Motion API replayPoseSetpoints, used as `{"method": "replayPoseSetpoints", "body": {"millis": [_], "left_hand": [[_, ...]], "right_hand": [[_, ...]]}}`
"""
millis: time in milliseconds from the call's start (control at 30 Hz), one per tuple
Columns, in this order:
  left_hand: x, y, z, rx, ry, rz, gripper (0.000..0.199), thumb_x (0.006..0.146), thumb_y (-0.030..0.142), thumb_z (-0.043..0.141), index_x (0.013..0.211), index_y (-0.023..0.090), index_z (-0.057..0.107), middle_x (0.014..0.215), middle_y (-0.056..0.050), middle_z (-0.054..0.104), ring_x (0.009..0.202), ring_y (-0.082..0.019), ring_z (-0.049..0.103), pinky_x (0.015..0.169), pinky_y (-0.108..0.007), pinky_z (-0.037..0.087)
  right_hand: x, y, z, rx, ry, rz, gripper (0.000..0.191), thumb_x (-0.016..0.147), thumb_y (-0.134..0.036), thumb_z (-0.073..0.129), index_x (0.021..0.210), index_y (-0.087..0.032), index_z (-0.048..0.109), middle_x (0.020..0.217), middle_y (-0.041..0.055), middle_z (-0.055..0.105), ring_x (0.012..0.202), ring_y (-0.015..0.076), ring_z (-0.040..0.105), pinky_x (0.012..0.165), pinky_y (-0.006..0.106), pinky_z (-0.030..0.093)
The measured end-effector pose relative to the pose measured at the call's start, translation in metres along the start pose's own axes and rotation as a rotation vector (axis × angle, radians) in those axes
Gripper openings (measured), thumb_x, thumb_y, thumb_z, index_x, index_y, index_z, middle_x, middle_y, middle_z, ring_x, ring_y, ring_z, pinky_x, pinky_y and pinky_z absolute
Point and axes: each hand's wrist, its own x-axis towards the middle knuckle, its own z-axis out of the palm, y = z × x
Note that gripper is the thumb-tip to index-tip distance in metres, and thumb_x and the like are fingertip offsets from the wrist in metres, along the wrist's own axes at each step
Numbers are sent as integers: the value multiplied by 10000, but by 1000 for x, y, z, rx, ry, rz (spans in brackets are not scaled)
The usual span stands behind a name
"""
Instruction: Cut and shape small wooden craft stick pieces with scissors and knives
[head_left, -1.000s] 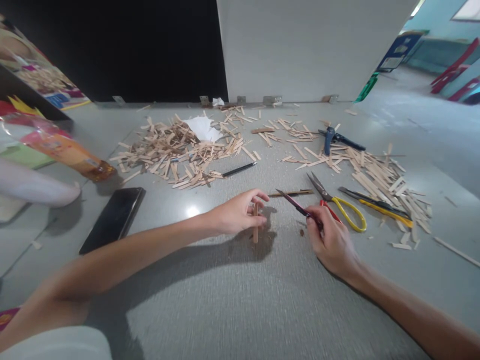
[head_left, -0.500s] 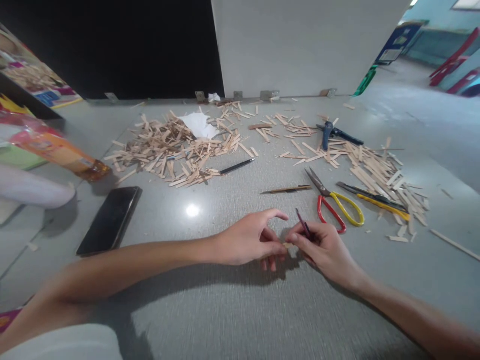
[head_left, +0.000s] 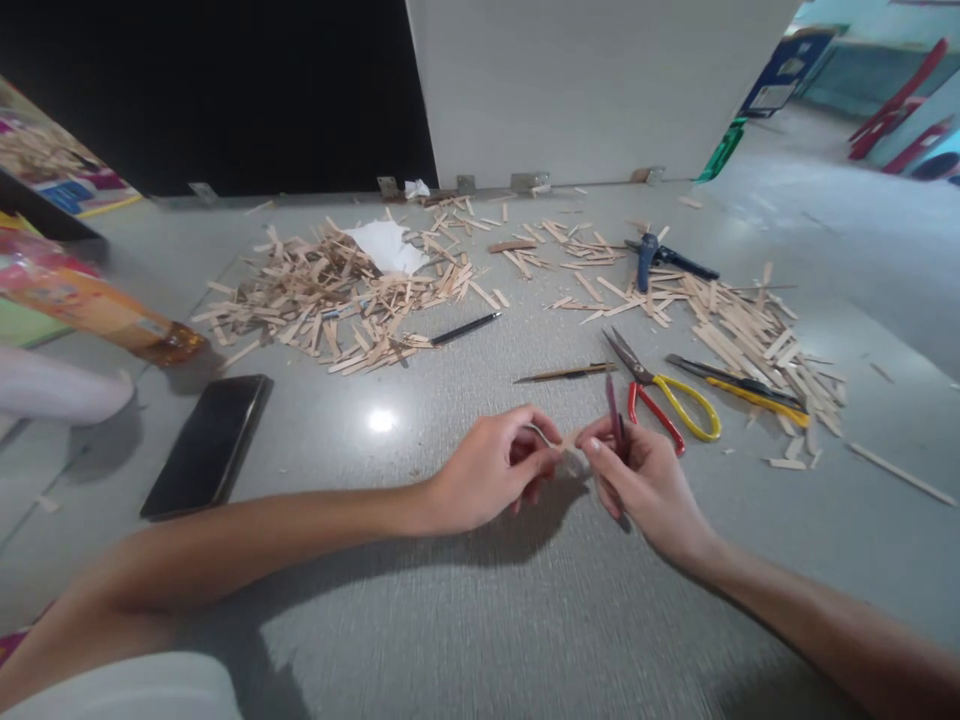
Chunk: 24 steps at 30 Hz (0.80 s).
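Observation:
My left hand (head_left: 491,468) is closed in a pinch at the middle of the grey tabletop, thumb and index finger on a small pale piece of wood (head_left: 568,442), which is blurred. Facing it, my right hand (head_left: 643,478) has its thumb and fingertips at the other end of that piece. A slim dark reddish pen-like tool (head_left: 613,405) stands up between the right fingers, its lower end jutting out below them; its exact kind cannot be made out. Just beyond the hands lie a thin pointed brown tool (head_left: 564,373) and scissors (head_left: 660,385) with red and yellow handles.
Cut wooden sticks lie in a left heap (head_left: 300,290) and a right heap (head_left: 750,330). Around them are a black pen (head_left: 466,329), dark pliers-like cutters (head_left: 667,262) and yellow-black cutter knives (head_left: 742,390). A phone (head_left: 206,445) and an orange-labelled bottle (head_left: 97,305) are at left.
My left index finger, raised before, has come down onto the small wood piece. The pen-like tool in my right hand has tilted more upright. The view has shifted slightly.

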Motion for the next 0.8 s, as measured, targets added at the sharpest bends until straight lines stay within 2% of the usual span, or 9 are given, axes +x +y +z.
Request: {"method": "replayPoseSetpoints", "body": {"millis": [67,100,200,267,367,433,567,700,800], "left_hand": [[3,-2,-1,-11,-2,21,293,973,467,718,999,224,555,706,34,654,520,-109,559,461,-199,421],[4,-2,-2,-4,-14,38,296,973,469,721,987,223,557,702,31,658,530,-109,560,489,-205,426],[6,-4,-4,56,-41,91,255,998,432,689,935,215,571,700,24,655,559,-115,568,555,-226,449],[6,-5,-5,166,-18,152,210,1016,394,673,953,212,591,707,27,654,574,-119,577,578,-231,459],[6,-11,-10,463,87,326,183,1085,360,585,1012,199,632,716,18,661,602,-131,611,606,-234,481],[6,-17,-15,664,179,435,265,1145,335,444,1088,189,657,787,-24,715,651,-145,659,644,-247,517],[7,-33,-29,815,301,472,331,1151,345,394,1158,184,683,957,-119,782,781,-207,719,688,-300,554],[7,-44,-40,885,371,484,398,1159,368,331,1100,178,675,942,-137,780,773,-218,722,642,-297,529],[6,-45,-43,892,397,481,426,1171,381,271,1029,193,626,860,-102,753,675,-191,673,587,-285,466]], "right_hand": [[0,1,1,1,-15,-8,437,910,-628,770,983,-208,676,484,-108,504,336,84,357,332,223,270],[1,1,2,-12,-27,-25,420,921,-619,759,960,-208,684,485,-104,503,340,82,349,334,224,263],[4,-1,2,-64,-37,-81,422,952,-572,722,737,-215,657,445,-92,436,362,81,334,349,231,249],[10,-4,3,-42,17,-78,422,927,-551,749,690,-227,622,439,-90,424,372,87,353,359,233,269],[24,-9,6,67,110,-55,421,865,-577,804,723,-236,603,460,-103,413,365,86,358,357,235,296],[34,-9,12,111,122,-62,436,843,-602,823,744,-233,611,473,-111,398,359,82,350,347,233,286],[49,-3,27,138,70,-105,477,851,-663,819,799,-233,619,481,-119,392,353,79,347,340,224,285],[53,4,31,217,36,-190,578,911,-819,669,875,-244,634,515,-130,352,367,100,374,365,249,435],[48,6,24,29,89,-316,577,986,-779,612,786,-239,627,564,-41,548,482,141,564,476,273,529]]}}
